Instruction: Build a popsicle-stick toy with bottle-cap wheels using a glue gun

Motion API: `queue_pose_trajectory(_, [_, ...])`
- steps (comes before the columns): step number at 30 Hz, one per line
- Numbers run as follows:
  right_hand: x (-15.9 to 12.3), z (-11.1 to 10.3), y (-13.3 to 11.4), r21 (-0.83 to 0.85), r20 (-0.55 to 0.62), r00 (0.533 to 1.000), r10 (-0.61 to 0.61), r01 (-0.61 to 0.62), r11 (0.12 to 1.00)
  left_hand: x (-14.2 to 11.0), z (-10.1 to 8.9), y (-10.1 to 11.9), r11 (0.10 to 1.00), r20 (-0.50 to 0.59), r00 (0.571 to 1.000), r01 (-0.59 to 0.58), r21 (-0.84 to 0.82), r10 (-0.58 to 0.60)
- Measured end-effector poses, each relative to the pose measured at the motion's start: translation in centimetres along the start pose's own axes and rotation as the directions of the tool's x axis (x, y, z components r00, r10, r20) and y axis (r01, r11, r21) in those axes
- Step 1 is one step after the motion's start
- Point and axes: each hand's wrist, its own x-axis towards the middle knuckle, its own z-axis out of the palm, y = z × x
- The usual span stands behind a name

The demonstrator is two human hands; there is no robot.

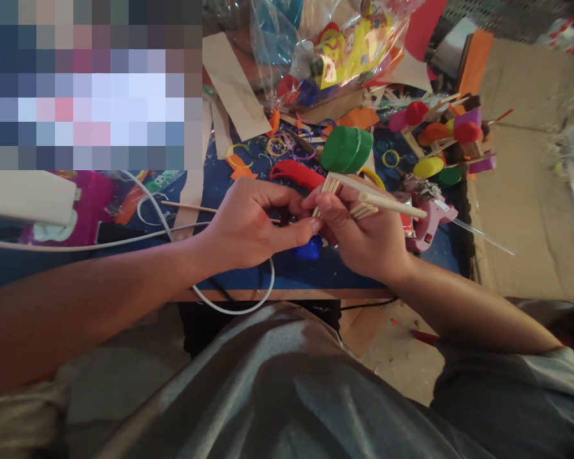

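Observation:
Both hands meet above the front of the blue table, around a small piece built of thin wooden sticks (332, 183) laid side by side. My right hand (373, 229) is closed on it, with the thumb pressed along the near row and stick ends showing past the fingers. From the left side, my left hand (253, 220) pinches the lower end of that row between thumb and fingers; its fingertips are partly hidden. Just beyond the hands are green bottle caps (347, 150) and a red-handled tool (296, 173). A pink glue gun (430, 223) lies right of my right hand.
A colourful model of caps and sticks (440, 137) stands at the right, by a cardboard sheet (530, 172). Rubber bands (277, 145), paper strips (234, 89) and a clear plastic bag (335, 51) fill the back. A white cable (234, 311) loops over the front edge.

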Motion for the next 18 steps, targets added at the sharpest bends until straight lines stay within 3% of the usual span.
queue_pose_trajectory(14, [0.38, -0.43, 0.09, 0.137, 0.069, 0.990, 0.123, -0.131, 0.982, 0.46, -0.37, 0.07, 0.997, 0.020, 1.000, 0.005, -0.075, -0.004])
queue_pose_trajectory(18, [0.59, -0.46, 0.57, 0.146, 0.025, 0.992, 0.124, -0.127, 0.981, 0.42, -0.31, -0.07, 0.994, 0.009, 1.000, -0.029, -0.103, 0.030])
